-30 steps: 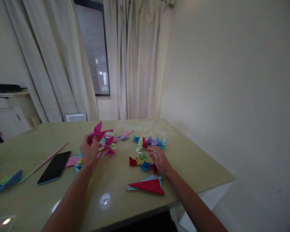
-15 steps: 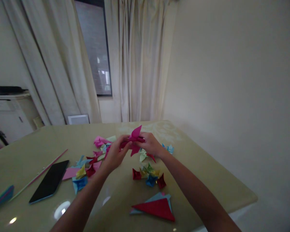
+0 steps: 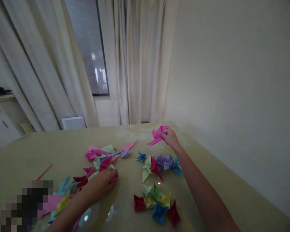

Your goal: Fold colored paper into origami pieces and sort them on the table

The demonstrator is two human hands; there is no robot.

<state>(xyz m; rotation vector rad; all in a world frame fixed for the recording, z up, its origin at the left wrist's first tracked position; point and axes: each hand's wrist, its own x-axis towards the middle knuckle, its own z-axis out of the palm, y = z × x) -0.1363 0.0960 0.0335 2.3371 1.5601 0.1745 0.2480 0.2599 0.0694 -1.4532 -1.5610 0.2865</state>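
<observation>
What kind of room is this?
Probably a room in somebody's home. There are long, pale curtains beside a window, a white cabinet at the left edge, and a shiny table with colourful folded paper on it.

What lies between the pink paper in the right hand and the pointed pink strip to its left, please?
Only bare tabletop shows between the pink paper and the pointed strip in the head view.

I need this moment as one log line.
right hand: holds pink folded paper | left hand: at multicoloured paper pile | foreground: blue folded paper
</observation>
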